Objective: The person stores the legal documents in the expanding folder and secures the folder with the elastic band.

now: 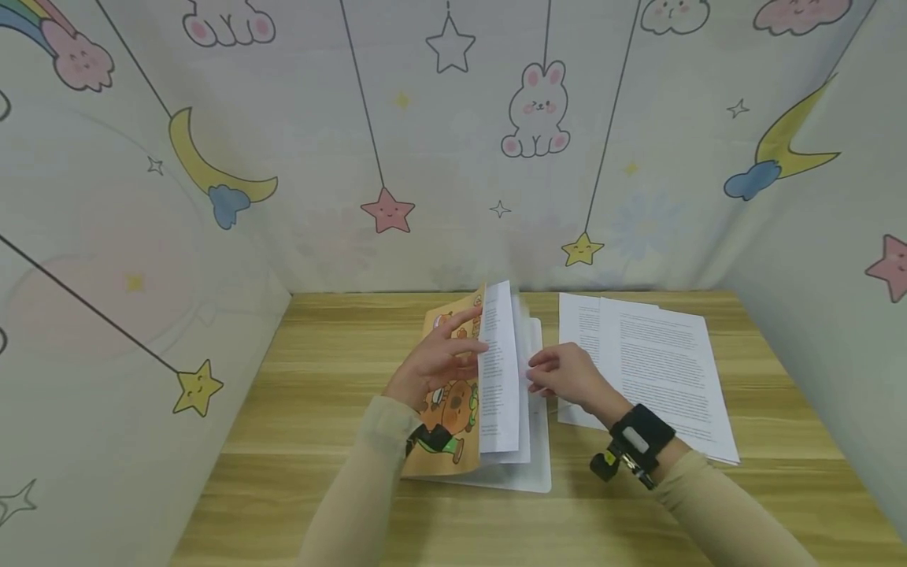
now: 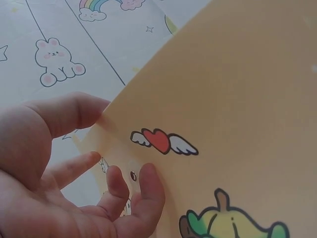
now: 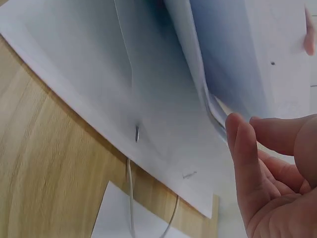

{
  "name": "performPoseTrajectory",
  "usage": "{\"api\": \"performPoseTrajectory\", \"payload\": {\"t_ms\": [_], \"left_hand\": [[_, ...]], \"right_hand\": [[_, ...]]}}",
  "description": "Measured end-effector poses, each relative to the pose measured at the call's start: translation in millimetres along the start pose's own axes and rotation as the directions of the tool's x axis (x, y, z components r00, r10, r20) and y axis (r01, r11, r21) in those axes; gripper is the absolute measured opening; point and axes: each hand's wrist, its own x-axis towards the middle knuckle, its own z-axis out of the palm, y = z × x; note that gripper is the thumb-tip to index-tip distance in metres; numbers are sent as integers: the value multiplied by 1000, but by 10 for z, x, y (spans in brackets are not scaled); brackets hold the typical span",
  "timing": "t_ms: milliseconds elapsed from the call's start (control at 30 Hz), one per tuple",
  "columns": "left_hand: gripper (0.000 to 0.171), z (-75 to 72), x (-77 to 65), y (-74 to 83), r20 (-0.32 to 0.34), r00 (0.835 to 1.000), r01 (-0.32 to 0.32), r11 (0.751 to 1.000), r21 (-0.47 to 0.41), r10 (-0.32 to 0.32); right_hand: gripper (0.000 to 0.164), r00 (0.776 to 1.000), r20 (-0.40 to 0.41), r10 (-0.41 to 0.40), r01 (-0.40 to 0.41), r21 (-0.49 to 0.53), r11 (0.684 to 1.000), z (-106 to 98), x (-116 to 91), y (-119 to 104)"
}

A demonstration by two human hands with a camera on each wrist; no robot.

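A folder with an orange cartoon cover (image 1: 468, 417) stands partly opened on the table, with printed sheets (image 1: 499, 394) upright inside it. My left hand (image 1: 442, 358) grips the cover's upper part; in the left wrist view its fingers lie on the cover face (image 2: 237, 109), one reaching the edge. My right hand (image 1: 567, 374) is at the sheets' free edge. In the right wrist view its thumb and fingertips pinch the curled edge of a white sheet (image 3: 198, 64). A thin white fastener strip (image 3: 131, 193) loops out beyond the folder's white back part (image 3: 64, 64).
Several loose printed sheets (image 1: 666, 370) lie overlapping on the wooden table (image 1: 333, 378), just right of the folder. Fabric walls with cartoon drawings (image 1: 453, 157) enclose the table at the back and both sides. A black strapped device (image 1: 641, 441) sits on the right wrist.
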Motion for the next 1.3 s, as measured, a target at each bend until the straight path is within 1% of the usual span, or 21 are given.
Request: {"api": "performPoseTrajectory", "payload": {"t_ms": [200, 333, 433, 533, 767, 967, 1100, 1200, 1300], "left_hand": [[79, 13, -15, 22, -2, 1000, 7, 1000, -1, -7], [79, 16, -25, 35, -7, 1000, 11, 1000, -5, -11], [79, 14, -27, 39, -18, 1000, 17, 1000, 1, -17], [79, 12, -24, 40, -24, 999, 23, 1000, -3, -23], [79, 2, -9, 39, -22, 1000, 19, 1000, -5, -19], [79, -2, -8, 32, -13, 1000, 8, 1000, -13, -9], [80, 5, -19, 27, -17, 1000, 10, 1000, -15, -10], [80, 10, -31, 26, -22, 1000, 11, 1000, -12, -12], [80, 8, -38, 24, -23, 1000, 10, 1000, -15, -11]], "right_hand": [[32, 999, -38, -26, 25, -29, 999, -178, -34, 139], [32, 994, -100, -33, 21, -123, 992, -324, -70, 274], [31, 987, -155, -36, 1, -220, 975, -437, -103, 374], [31, 979, -201, -33, -27, -290, 957, -548, -137, 473], [34, 961, -276, -27, -82, -376, 923, -811, -231, 667], [44, 933, -359, 31, -193, -423, 885, -1053, -292, 940], [52, 911, -394, 122, -290, -402, 869, -1185, -375, 1081], [60, 887, -427, 178, -354, -379, 855, -1256, -435, 1160], [69, 857, -472, 205, -404, -372, 836, -1304, -475, 1215]]}}
